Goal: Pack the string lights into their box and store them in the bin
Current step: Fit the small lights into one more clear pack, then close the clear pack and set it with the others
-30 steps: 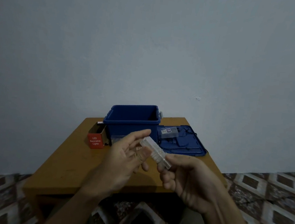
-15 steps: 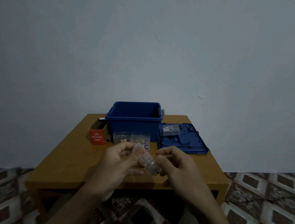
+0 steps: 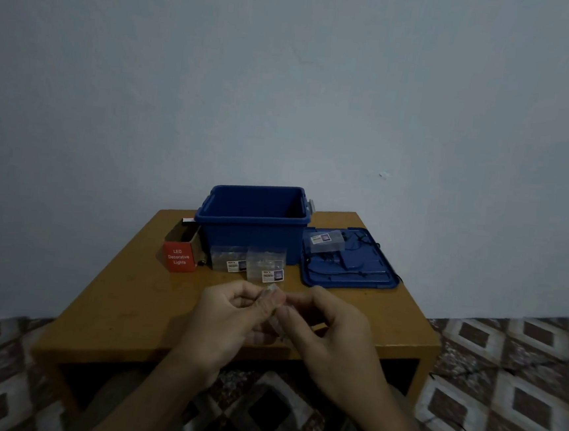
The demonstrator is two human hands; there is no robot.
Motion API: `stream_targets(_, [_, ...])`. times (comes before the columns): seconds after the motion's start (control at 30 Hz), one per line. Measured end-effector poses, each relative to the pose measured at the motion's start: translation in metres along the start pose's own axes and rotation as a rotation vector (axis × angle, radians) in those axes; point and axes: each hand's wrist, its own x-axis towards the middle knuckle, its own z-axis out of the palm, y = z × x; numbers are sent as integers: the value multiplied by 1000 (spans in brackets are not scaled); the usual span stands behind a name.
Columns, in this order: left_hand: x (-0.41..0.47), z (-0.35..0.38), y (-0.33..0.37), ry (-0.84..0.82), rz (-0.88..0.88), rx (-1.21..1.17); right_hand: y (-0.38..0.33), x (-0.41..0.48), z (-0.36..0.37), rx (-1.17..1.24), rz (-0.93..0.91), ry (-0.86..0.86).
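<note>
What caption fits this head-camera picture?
Left hand and right hand grip a clear plastic case over the table, near the blue bin.

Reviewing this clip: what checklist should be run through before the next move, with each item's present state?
1. Grip on the clear box: left hand and right hand pinch it between them above the table. Ok.
2. Bin open: the blue bin has no lid on; the lid lies flat to its right. Ok.
3. Held box shut, lights inside: fingers and dim light hide this. Cannot tell.
4. All wire packed: black wire lies loose on the lid. Not ok.
5. Red carton open: its top looks open. Ok.
</note>
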Motion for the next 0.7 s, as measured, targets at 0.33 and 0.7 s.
stream_targets(0.33, [20, 8, 0, -176, -165, 11, 28, 5, 8, -109, 128, 100])
stream_targets(0.7, [119, 52, 10, -185, -42, 451, 86, 83, -31, 113, 435, 367])
